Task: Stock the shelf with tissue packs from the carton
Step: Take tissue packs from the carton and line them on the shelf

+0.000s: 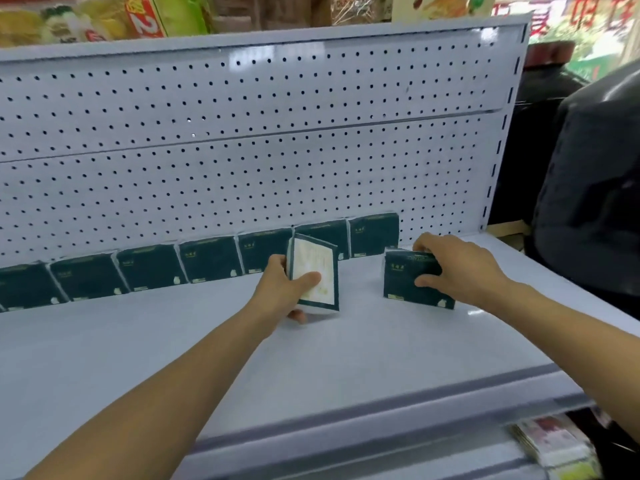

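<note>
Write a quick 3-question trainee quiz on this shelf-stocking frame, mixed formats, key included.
1. True or false: the left hand holds a tissue pack with its pale face toward the camera.
2. Where does the row of dark packs stand? A) along the shelf's front edge B) against the pegboard back panel C) stacked in a carton
3. Fill in: the right hand grips a dark pack whose lower edge is at the ____.

Key: 1 true; 2 B; 3 shelf.

shelf [173,341]: pale metal | row of dark tissue packs [207,263] upright along pegboard back [242,150]
</note>
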